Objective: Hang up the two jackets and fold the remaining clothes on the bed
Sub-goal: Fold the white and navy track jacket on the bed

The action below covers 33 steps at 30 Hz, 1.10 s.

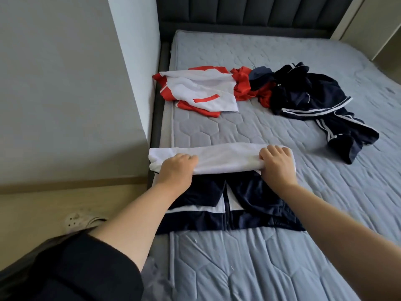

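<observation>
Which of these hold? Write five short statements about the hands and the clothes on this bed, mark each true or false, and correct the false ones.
1. Both hands grip the white folded part of the navy-and-white jacket. True: left hand and right hand curl over it.
2. The red-and-white garment is neatly folded. False: it lies loosely spread and rumpled.
3. The navy striped clothes lie in a heap to the right of the red ones. True.
4. The jacket hangs on a hanger. False: it lies flat on the mattress.
5. The bed has a sheet and pillows. False: only a bare quilted mattress shows.
</observation>
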Motion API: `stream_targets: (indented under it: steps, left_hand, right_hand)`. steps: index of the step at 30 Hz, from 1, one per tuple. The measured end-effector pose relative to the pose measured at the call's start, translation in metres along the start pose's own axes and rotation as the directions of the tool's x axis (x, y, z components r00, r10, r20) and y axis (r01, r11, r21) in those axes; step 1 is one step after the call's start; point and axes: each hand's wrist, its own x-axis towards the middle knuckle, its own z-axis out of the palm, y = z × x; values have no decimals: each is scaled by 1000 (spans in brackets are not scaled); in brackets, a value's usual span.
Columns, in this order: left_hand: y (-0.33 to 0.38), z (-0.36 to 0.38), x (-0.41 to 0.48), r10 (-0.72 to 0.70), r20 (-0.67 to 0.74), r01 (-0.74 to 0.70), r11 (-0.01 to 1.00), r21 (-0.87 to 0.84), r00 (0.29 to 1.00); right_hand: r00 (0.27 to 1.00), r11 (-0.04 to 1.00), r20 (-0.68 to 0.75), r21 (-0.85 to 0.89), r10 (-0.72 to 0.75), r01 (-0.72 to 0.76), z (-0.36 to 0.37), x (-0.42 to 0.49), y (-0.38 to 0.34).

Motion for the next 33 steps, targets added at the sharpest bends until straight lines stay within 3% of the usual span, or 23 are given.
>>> stream_targets:
  steps: [4,7,14,18,20,21,22,23,24,25,26,27,30,33]
  left_hand:
    - [1,-6,-24,139,122,-141,990,6,983]
    - [1,-10,-37,196,319,-207,978,2,927]
    - [18,-3,-51,175,604,-283,955,88,777]
    - [26,-1,-49,154,741,-293,954,60,654]
    - [26,2,-46,142,798,-135,988,-77,586]
    - [29,3,-45,155,795,47,973,-225,587]
    - [32,3,-42,151,751,217,904,-368,643]
    - [35,4,-38,92,641,294,833,-468,762]
    - [38,6,-33,2,452,254,825,-505,892]
    - [41,9,-27,-88,240,196,858,-474,967]
    - [43,14,-22,-154,67,168,893,-417,986]
    - [44,21,-18,-189,-17,171,919,-355,982]
    - [44,48,-18,-170,125,189,968,-165,977]
    - [47,77,-27,-169,270,195,978,-70,948]
  right_hand:
    - [997,997,20,11,-77,77,-15,-36,-10]
    - [995,995,31,24,-98,98,-24,-56,-12]
    - [957,983,224,28,-183,181,-16,-103,-21]
    - [932,985,333,135,-147,107,-8,-121,-31]
    - [928,968,351,248,-125,37,-8,-125,-32]
    - [935,952,338,306,-108,-1,-8,-124,-31]
    - [946,934,316,354,-68,-51,-8,-122,-32]
    - [957,915,290,386,2,-118,-8,-117,-34]
    - [962,894,256,404,95,-196,-8,-110,-37]
    - [955,866,221,416,199,-277,-7,-102,-42]
    - [937,832,193,431,291,-348,-5,-93,-47]
    - [918,807,172,438,356,-395,-3,-82,-52]
    - [904,836,187,344,385,-427,16,-51,-65]
    - [858,890,410,190,311,-414,43,-35,-68]
